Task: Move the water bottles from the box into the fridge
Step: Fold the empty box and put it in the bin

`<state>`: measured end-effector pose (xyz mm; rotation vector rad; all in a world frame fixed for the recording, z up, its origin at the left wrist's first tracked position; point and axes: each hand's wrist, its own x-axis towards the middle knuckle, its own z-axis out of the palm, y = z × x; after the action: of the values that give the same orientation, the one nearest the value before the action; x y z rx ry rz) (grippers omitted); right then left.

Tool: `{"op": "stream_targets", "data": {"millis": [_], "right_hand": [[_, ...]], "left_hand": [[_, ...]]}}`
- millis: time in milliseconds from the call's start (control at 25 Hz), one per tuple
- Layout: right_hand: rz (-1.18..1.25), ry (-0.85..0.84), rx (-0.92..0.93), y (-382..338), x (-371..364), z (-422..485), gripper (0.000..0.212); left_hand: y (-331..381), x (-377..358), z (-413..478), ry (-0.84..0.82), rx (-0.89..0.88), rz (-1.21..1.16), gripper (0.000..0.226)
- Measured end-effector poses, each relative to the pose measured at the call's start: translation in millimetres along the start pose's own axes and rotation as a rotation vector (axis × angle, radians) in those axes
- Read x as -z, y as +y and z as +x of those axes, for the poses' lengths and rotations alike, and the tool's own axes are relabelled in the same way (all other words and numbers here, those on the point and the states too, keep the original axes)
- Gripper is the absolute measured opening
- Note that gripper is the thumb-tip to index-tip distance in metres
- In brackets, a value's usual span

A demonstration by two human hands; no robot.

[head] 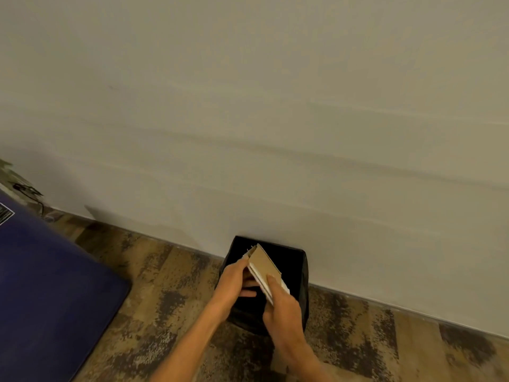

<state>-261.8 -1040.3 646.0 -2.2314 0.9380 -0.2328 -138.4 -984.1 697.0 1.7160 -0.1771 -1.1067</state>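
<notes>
A flattened, folded piece of brown and white cardboard is held tilted over a black bin lined with a black bag. My left hand grips its left edge, thumb on the upper end and fingers underneath. My right hand pinches its lower right end, thumb on top. No water bottles and no fridge are in view.
The bin stands on a patterned wood floor against a pale wall. A dark blue flat surface with a rounded corner fills the left side. Cables lie at the far left by the wall.
</notes>
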Motion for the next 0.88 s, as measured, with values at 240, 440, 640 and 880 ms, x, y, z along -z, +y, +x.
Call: {"op": "stream_targets", "data": {"millis": [240, 440, 640, 880], "right_hand": [[0.032, -0.002, 0.008, 35, -26, 67, 0.059], [0.009, -0.085, -0.011, 60, -61, 105, 0.049], [0.018, -0.097, -0.027, 113, -124, 141, 0.046], [0.012, -0.091, -0.021, 196, -207, 174, 0.037]], "left_hand": [[-8, 43, 108, -0.156, -0.826, 1.323, 0.074], [-34, 39, 178, -0.291, -0.856, 1.562, 0.04], [-84, 39, 245, -0.29, -0.735, 1.55, 0.038], [-167, 32, 327, -0.293, -0.662, 1.499, 0.028]]}}
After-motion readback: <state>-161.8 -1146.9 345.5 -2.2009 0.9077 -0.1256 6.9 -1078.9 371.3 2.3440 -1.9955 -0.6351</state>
